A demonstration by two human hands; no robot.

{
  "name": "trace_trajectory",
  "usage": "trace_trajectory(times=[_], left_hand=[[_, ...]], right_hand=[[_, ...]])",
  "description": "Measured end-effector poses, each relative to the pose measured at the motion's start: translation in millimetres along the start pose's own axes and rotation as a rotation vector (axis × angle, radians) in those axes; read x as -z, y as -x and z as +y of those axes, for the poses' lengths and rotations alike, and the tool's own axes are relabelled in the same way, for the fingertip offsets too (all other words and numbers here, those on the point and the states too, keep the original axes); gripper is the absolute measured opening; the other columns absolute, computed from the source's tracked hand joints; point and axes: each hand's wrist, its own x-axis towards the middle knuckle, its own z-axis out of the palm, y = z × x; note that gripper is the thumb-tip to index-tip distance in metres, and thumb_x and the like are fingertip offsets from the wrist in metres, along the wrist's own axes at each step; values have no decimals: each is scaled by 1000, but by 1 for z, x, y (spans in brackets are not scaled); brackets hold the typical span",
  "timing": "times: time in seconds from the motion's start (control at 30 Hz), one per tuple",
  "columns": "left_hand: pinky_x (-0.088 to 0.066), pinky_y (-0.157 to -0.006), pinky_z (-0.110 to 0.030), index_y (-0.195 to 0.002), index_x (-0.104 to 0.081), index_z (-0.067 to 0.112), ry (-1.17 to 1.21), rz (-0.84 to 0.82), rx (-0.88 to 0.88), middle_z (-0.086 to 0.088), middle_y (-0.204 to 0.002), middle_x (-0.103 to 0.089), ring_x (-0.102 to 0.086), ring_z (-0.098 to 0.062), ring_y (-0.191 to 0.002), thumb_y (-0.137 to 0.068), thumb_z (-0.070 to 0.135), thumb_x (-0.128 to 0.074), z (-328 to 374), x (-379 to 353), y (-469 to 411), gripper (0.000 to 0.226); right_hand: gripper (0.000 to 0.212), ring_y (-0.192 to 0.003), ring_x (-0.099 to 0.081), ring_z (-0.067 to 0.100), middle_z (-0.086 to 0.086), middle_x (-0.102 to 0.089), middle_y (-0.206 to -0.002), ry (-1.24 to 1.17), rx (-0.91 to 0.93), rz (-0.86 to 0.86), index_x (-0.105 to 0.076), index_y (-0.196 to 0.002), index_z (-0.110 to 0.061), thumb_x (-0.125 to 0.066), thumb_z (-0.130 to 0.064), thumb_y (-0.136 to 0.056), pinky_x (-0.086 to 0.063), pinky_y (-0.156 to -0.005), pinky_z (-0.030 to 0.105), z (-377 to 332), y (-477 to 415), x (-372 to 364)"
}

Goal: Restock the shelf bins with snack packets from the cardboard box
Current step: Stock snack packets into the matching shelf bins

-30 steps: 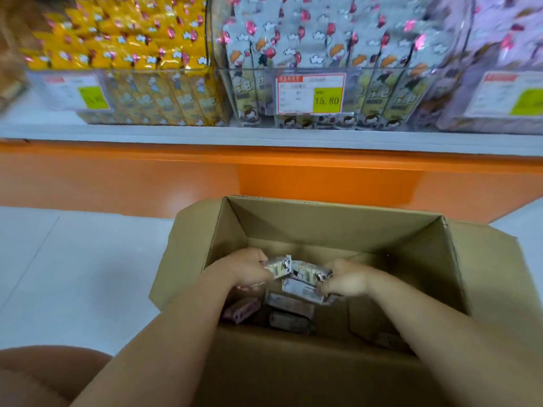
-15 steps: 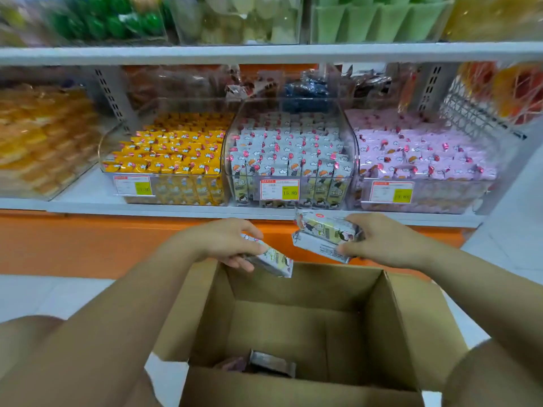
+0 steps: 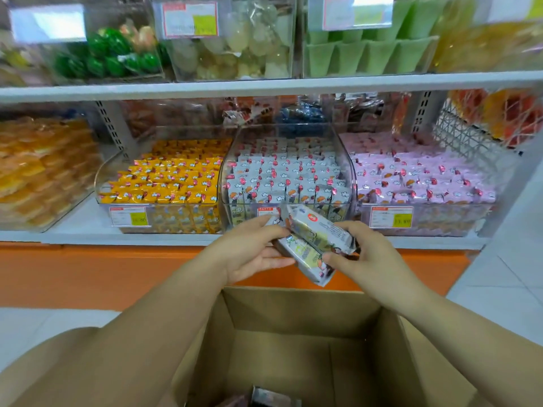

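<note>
Two held packets (image 3: pixel 318 235) stacked and tilted, above cardboard box (image 3: pixel 293 309), just before front edge of lower shelf (image 3: pixel 88 237). Left hand (image 3: pixel 249 251): fingers curled round left ends of stack. Right hand (image 3: pixel 373 259): right ends pinched by fingers. Three clear bins counted along shelf front: yellow bin (image 3: pixel 164 183), white bin (image 3: pixel 288 177) behind hands, pink bin (image 3: pixel 420 177). One loose packet (image 3: pixel 273 396) made out on box bottom.

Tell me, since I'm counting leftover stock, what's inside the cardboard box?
The cardboard box shows a mostly bare bottom, plus one silvery packet at the near edge. The left forearm covers its left side, and the picture's lower edge cuts off the rest.
</note>
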Motion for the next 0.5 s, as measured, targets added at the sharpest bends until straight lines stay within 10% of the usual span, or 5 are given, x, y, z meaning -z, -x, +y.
trace_trajectory(times=[0.33,0.5], left_hand=[[-60,-70,-42,-98,-71,15,279,-96,-58,-17,-106,-71,-71,-29,-89,-81,2,-55,2,11,8,27],[-60,-72,-41,-129,-54,18,229,-138,-100,-17,-118,-66,-68,-30,-96,-74,1,-55,9,27,18,58]], right_hand=[[53,-121,-46,0,-13,-54,-126,93,314,51,-57,-121,-24,-68,3,-77,-37,-102,18,-2,-2,-4],[42,-122,-47,11,-3,-54,-128,206,579,110,-55,-120,-19,-55,-11,-79,-36,-104,22,0,3,-5]])
